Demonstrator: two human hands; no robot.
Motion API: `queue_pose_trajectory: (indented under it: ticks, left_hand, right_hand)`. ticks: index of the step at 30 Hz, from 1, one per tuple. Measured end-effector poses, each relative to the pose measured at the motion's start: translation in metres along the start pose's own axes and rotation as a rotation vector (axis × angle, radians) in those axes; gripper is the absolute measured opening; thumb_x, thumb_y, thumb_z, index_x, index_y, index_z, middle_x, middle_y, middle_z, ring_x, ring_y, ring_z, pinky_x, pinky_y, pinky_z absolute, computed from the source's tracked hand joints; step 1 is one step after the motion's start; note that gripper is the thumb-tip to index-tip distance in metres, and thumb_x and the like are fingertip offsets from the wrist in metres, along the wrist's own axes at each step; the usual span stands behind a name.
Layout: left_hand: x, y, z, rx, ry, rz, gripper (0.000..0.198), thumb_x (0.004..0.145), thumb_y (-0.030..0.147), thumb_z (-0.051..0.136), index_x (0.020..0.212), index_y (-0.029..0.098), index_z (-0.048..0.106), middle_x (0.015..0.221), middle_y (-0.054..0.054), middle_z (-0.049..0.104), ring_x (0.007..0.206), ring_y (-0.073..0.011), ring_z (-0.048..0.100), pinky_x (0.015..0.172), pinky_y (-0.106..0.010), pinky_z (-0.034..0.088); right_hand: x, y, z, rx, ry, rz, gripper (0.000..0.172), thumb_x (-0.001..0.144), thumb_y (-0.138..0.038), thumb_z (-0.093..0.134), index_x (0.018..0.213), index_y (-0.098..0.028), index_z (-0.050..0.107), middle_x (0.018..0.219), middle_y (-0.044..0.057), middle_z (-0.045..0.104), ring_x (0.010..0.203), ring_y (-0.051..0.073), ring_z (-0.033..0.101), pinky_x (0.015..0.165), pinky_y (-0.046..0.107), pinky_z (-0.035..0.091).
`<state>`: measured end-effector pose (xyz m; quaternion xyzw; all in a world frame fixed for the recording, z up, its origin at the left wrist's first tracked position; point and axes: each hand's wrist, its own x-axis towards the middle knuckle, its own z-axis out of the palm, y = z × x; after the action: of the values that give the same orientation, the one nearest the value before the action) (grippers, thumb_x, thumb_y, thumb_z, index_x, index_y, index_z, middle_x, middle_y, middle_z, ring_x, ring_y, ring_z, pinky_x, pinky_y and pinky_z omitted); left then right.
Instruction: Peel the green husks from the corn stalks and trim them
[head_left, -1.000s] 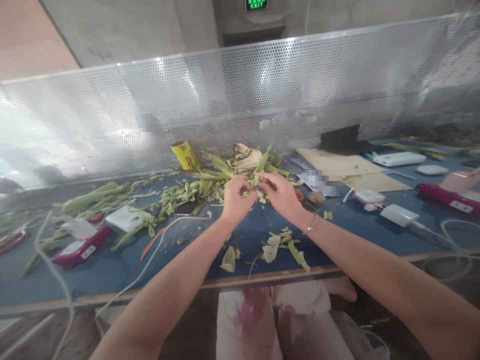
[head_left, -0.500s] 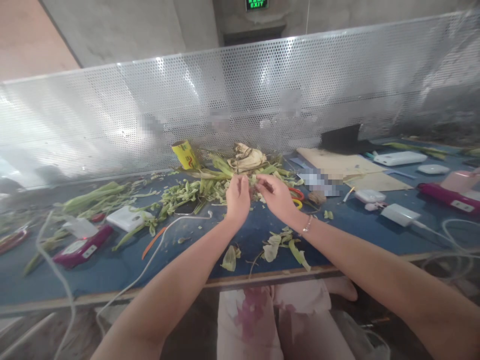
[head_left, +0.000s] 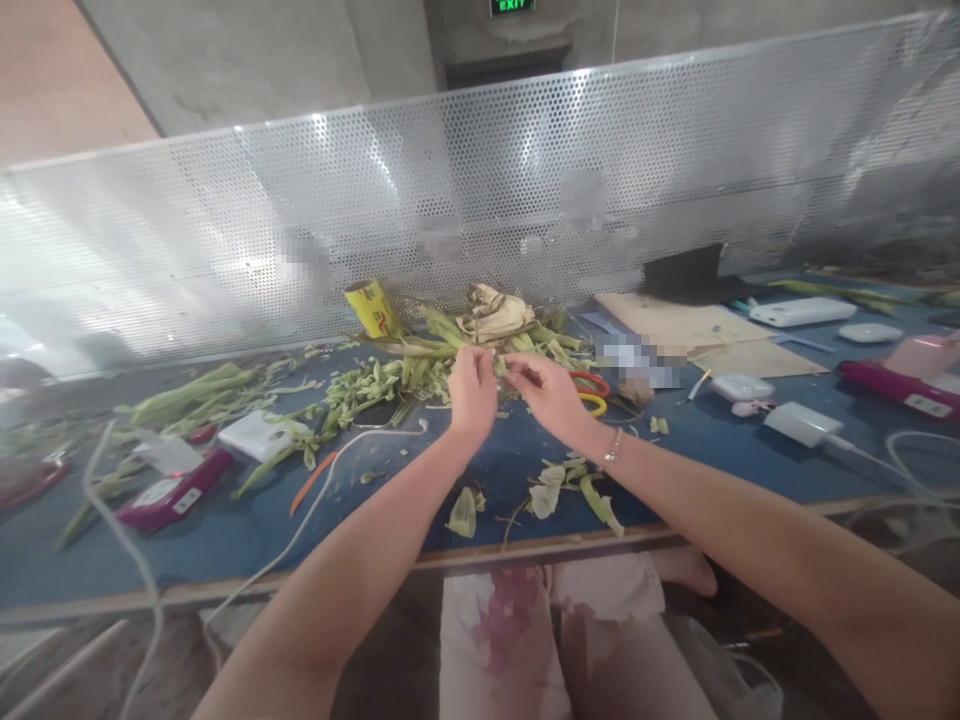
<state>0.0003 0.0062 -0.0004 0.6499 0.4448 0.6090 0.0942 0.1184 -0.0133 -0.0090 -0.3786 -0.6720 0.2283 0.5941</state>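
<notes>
My left hand (head_left: pixel 474 395) and my right hand (head_left: pixel 546 392) meet fingertip to fingertip over the middle of the table. Both are closed in a pinch on a small pale green husk strip (head_left: pixel 501 366), mostly hidden by the fingers. Behind them lies a heap of green husk leaves (head_left: pixel 442 345) topped by a pale, dried husk bundle (head_left: pixel 496 316). Knotted-looking green husk pieces (head_left: pixel 360 388) spread to the left of my left hand. Scissors with red and yellow handles (head_left: pixel 594 404) lie just beside my right hand.
A yellow tube (head_left: pixel 372 310) stands behind the heap, before a perforated metal screen (head_left: pixel 300 220). Loose husk scraps (head_left: pixel 551 490) lie near the front edge. A white cable (head_left: pixel 330 475), purple devices (head_left: pixel 176 490), a white charger (head_left: pixel 801 424) and cardboard (head_left: pixel 690 325) lie around.
The hands stay at nearly the same spot, with the fingertips shifting slightly around the strip. The whole view has moved a little; the things on the table have not visibly moved.
</notes>
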Motion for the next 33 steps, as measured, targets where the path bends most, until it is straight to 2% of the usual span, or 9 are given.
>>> queue_pose_trajectory:
  ticks: [5, 10, 14, 18, 20, 23, 26, 29, 33]
  left_hand:
    - [0.005, -0.007, 0.000, -0.057, -0.034, -0.035, 0.016, 0.081, 0.027, 0.047, 0.068, 0.019, 0.045, 0.059, 0.003, 0.046, 0.056, -0.0097, 0.043, 0.057, -0.023, 0.034]
    - [0.010, -0.010, 0.000, -0.233, -0.120, -0.171, 0.017, 0.080, 0.032, 0.049, 0.070, 0.018, 0.046, 0.054, 0.005, 0.041, 0.047, -0.0074, 0.038, 0.049, -0.021, 0.034]
    - [0.011, -0.008, 0.000, -0.385, -0.179, -0.281, 0.017, 0.078, 0.033, 0.050, 0.071, 0.018, 0.045, 0.054, 0.006, 0.038, 0.044, -0.0060, 0.035, 0.043, -0.019, 0.032]
    - [0.010, -0.006, -0.001, -0.422, -0.174, -0.303, 0.019, 0.078, 0.035, 0.050, 0.071, 0.018, 0.045, 0.055, 0.006, 0.036, 0.044, -0.0054, 0.034, 0.043, -0.018, 0.032]
    - [0.010, -0.004, -0.004, -0.370, -0.179, -0.259, 0.019, 0.079, 0.035, 0.049, 0.072, 0.018, 0.045, 0.056, 0.006, 0.037, 0.046, -0.0058, 0.035, 0.046, -0.018, 0.034]
    - [0.007, 0.000, -0.009, -0.179, -0.182, -0.092, 0.014, 0.080, 0.030, 0.047, 0.072, 0.018, 0.046, 0.058, 0.004, 0.042, 0.051, -0.0070, 0.038, 0.051, -0.019, 0.034]
    - [0.003, 0.005, -0.009, -0.031, -0.184, 0.032, 0.011, 0.080, 0.025, 0.047, 0.072, 0.018, 0.047, 0.057, 0.004, 0.043, 0.053, -0.0079, 0.038, 0.054, -0.021, 0.032]
    - [-0.002, 0.008, -0.004, 0.001, -0.199, 0.068, 0.012, 0.081, 0.025, 0.045, 0.071, 0.018, 0.045, 0.058, 0.004, 0.045, 0.054, -0.0086, 0.040, 0.056, -0.021, 0.032]
    - [-0.009, 0.010, 0.003, 0.024, -0.179, 0.066, 0.011, 0.081, 0.024, 0.044, 0.072, 0.018, 0.044, 0.059, 0.003, 0.047, 0.054, -0.0085, 0.041, 0.055, -0.021, 0.031]
  right_hand:
    - [0.003, 0.000, -0.004, 0.086, -0.049, 0.068, 0.020, 0.074, -0.021, 0.053, 0.089, -0.020, 0.066, 0.066, -0.001, 0.058, 0.062, 0.014, 0.055, 0.064, 0.031, 0.046]
    - [0.006, 0.009, -0.006, 0.276, -0.098, 0.086, 0.019, 0.073, -0.028, 0.059, 0.089, -0.023, 0.068, 0.063, -0.003, 0.057, 0.062, 0.013, 0.056, 0.068, 0.034, 0.048]
    - [0.007, 0.014, -0.009, 0.286, -0.139, 0.111, 0.023, 0.072, -0.029, 0.061, 0.093, -0.023, 0.068, 0.064, -0.002, 0.058, 0.064, 0.013, 0.057, 0.069, 0.033, 0.048]
    - [0.009, 0.015, -0.013, 0.275, -0.177, 0.109, 0.024, 0.074, -0.030, 0.061, 0.095, -0.022, 0.067, 0.068, -0.001, 0.058, 0.067, 0.013, 0.056, 0.071, 0.032, 0.047]
    - [0.009, 0.013, -0.015, 0.291, -0.197, 0.110, 0.023, 0.073, -0.031, 0.061, 0.093, -0.021, 0.065, 0.068, -0.001, 0.057, 0.067, 0.013, 0.056, 0.072, 0.032, 0.047]
    - [0.007, 0.006, -0.015, 0.279, -0.218, 0.109, 0.020, 0.074, -0.034, 0.060, 0.088, -0.020, 0.061, 0.068, -0.002, 0.053, 0.066, 0.013, 0.053, 0.069, 0.031, 0.046]
    - [0.004, -0.002, -0.012, 0.186, -0.172, 0.098, 0.019, 0.082, -0.038, 0.048, 0.078, -0.020, 0.051, 0.065, -0.003, 0.046, 0.061, 0.012, 0.046, 0.061, 0.028, 0.042]
    - [0.002, -0.004, -0.005, 0.010, -0.051, 0.065, 0.023, 0.087, -0.036, 0.038, 0.069, -0.021, 0.040, 0.062, -0.003, 0.040, 0.059, 0.012, 0.042, 0.058, 0.027, 0.037]
    - [0.002, 0.000, -0.001, -0.155, 0.035, 0.006, 0.025, 0.088, -0.031, 0.034, 0.065, -0.021, 0.035, 0.061, -0.002, 0.041, 0.059, 0.014, 0.041, 0.059, 0.028, 0.033]
